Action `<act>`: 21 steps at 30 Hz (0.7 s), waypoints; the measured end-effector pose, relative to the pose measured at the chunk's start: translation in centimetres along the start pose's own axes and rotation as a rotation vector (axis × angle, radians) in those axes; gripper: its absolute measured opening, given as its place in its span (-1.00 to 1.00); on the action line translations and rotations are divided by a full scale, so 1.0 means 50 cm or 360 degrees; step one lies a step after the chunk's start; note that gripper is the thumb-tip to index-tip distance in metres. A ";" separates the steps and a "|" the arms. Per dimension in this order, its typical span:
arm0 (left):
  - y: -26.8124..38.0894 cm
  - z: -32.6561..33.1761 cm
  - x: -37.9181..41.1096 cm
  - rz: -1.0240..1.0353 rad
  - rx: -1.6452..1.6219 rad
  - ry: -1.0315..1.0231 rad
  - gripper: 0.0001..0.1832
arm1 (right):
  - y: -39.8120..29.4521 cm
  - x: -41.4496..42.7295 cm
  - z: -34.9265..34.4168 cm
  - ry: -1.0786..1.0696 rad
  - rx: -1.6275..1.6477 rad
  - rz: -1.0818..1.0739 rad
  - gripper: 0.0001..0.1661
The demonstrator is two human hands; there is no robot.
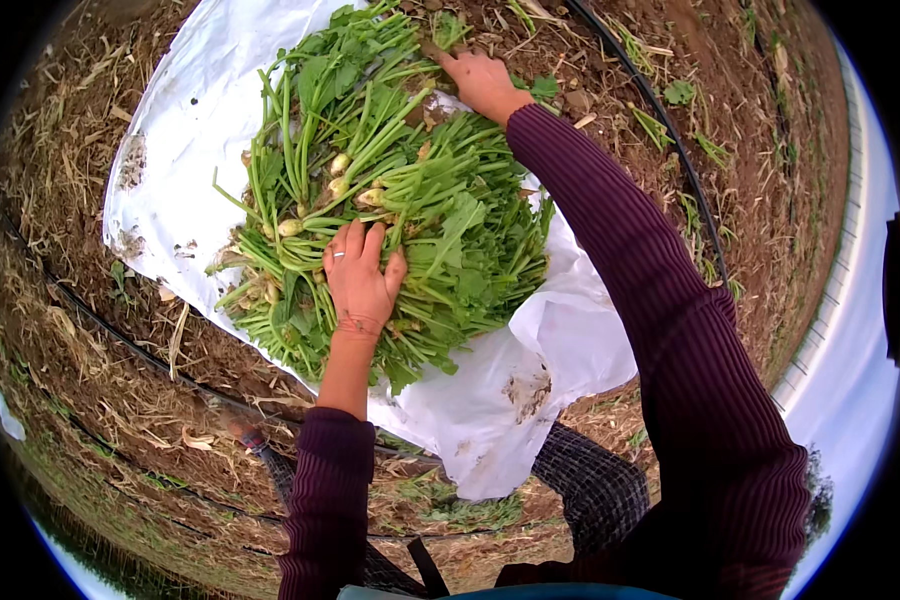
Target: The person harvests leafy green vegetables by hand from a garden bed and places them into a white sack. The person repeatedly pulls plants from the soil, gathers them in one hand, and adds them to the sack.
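A large heap of leafy greens (457, 225) with long pale stems lies on a white plastic sheet (187, 165). Small whitish roots (371, 197), like young turnips or radishes, show in its middle. My left hand (361, 277), with a ring on one finger, presses palm down on the stems at the heap's near side, thumb spread from the fingers. At the far right edge of the heap is my right hand (484, 81). Its fingertips reach in among stems and soil and are partly hidden, so any grip there is unclear.
Brown soil with dry straw surrounds the sheet. A black drip hose (671, 127) curves past on the right; another hose (131, 345) runs along the lower left. The sheet's crumpled near corner (487, 450) hangs beside my leg (592, 480). Loose green plants (480, 511) lie on the ground.
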State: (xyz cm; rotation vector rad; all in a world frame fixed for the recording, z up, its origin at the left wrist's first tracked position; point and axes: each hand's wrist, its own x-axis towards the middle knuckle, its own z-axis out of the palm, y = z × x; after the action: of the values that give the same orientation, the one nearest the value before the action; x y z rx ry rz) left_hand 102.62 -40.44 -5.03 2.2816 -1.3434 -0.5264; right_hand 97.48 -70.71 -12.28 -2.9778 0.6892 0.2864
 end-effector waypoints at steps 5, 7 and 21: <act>-0.014 0.007 0.000 -0.0018 -0.0009 0.0043 -0.63 | 0.039 -0.055 -0.013 -0.0068 0.0169 0.0129 -0.31; -0.010 0.012 0.007 -0.0022 -0.0032 0.0044 -0.63 | 0.077 -0.102 -0.034 0.0013 0.0149 0.0193 -0.32; 0.094 -0.212 -0.063 0.0056 -0.0756 0.0069 -0.52 | -0.040 -0.494 -0.594 0.0670 0.2467 0.1395 -0.49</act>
State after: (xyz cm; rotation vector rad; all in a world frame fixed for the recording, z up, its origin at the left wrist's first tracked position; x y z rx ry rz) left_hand 103.41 -37.79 6.68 1.8673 -1.0942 -0.6953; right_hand 81.45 -61.66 21.77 -1.1585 1.3325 -0.5962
